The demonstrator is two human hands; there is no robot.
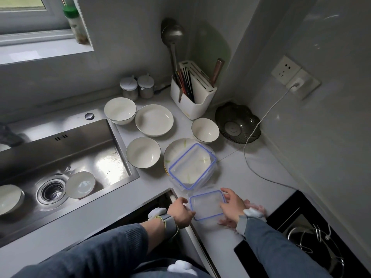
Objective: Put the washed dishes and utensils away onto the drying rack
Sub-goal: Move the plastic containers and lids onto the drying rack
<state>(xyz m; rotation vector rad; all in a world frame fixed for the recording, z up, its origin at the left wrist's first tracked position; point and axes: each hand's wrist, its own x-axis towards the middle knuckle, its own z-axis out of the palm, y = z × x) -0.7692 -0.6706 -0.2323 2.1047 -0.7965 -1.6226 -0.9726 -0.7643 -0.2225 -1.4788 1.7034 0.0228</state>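
Both hands, left hand (180, 212) and right hand (232, 205), grip the blue-rimmed lid (206, 204) by its opposite short edges above the counter (251, 177); it looks light, thin, probably wet-slick, best pinched at the rim.

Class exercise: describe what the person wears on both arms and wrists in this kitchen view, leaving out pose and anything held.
Both arms wear blue-grey knitted sleeves. The left hand has a grey wrist strap with a thin yellow-green cord and a white padded piece. The right hand has a similar grey cuff topped by white padding. The fingers are bare.
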